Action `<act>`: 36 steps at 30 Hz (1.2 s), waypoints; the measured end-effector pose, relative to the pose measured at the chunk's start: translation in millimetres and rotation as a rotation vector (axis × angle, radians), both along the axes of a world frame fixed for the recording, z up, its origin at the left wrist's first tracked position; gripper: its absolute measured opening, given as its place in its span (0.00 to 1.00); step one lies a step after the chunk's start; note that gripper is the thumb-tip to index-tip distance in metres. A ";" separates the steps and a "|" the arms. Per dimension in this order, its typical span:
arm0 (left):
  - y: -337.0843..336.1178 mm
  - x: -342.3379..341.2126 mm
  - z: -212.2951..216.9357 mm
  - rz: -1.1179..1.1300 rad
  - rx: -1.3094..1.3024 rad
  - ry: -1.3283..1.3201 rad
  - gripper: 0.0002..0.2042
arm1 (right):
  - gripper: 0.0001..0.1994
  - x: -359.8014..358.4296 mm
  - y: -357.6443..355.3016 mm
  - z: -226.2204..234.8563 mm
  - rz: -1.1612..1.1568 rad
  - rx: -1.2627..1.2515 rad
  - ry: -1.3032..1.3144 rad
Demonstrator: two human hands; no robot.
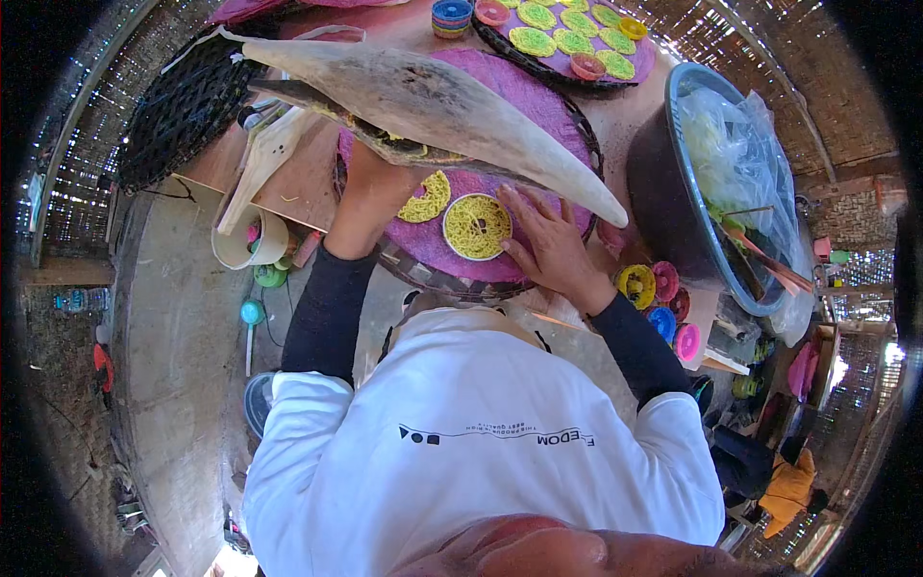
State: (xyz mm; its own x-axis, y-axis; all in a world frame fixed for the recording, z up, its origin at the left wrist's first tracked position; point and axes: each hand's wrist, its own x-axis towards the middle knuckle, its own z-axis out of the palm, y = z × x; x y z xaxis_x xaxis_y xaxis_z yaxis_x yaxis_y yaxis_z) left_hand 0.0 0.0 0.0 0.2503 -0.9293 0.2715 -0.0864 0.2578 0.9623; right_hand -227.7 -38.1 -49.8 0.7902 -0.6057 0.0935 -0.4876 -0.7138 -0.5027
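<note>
Now, in the head view, I see the right hand [555, 242] spread at the edge of a yellow noodle disc [478, 228] on purple cloth [529, 91]. A wooden piece [423, 91] overhangs, hiding part of the left hand [380, 183]; I cannot tell its hold. Light contact should spare the disc. A dark basin [659, 183] stands rightward.

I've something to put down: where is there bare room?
Bare pink cloth lies beyond the wooden tool, and bare tabletop between the near tray and bucket. It's crowded around the right hand and yellow disc, and among coloured rings.
</note>
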 end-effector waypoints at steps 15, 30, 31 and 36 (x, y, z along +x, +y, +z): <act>-9.4 -7.7 -5.5 -0.032 0.007 0.233 0.20 | 0.35 -5.6 2.8 11.8 -0.065 -0.166 0.049; -2.9 1.5 -5.9 0.032 -0.064 0.163 0.17 | 0.50 -28.6 -24.6 13.0 -0.077 0.113 -0.114; -2.7 4.7 -9.7 0.060 -0.062 0.170 0.16 | 0.50 -33.5 -23.7 19.9 -0.113 0.053 0.001; 0.5 6.1 -4.3 0.091 -0.026 0.219 0.15 | 0.50 -35.5 -11.9 23.0 -0.166 -0.024 0.219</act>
State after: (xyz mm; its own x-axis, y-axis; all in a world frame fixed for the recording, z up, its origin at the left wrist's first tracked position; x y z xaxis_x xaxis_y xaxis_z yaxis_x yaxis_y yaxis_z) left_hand 6.1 0.5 -4.3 0.3885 -0.8936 0.2246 0.1001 0.2833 0.9538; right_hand -263.2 -50.0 -26.8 0.6831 -0.7284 -0.0526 -0.6943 -0.6253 -0.3564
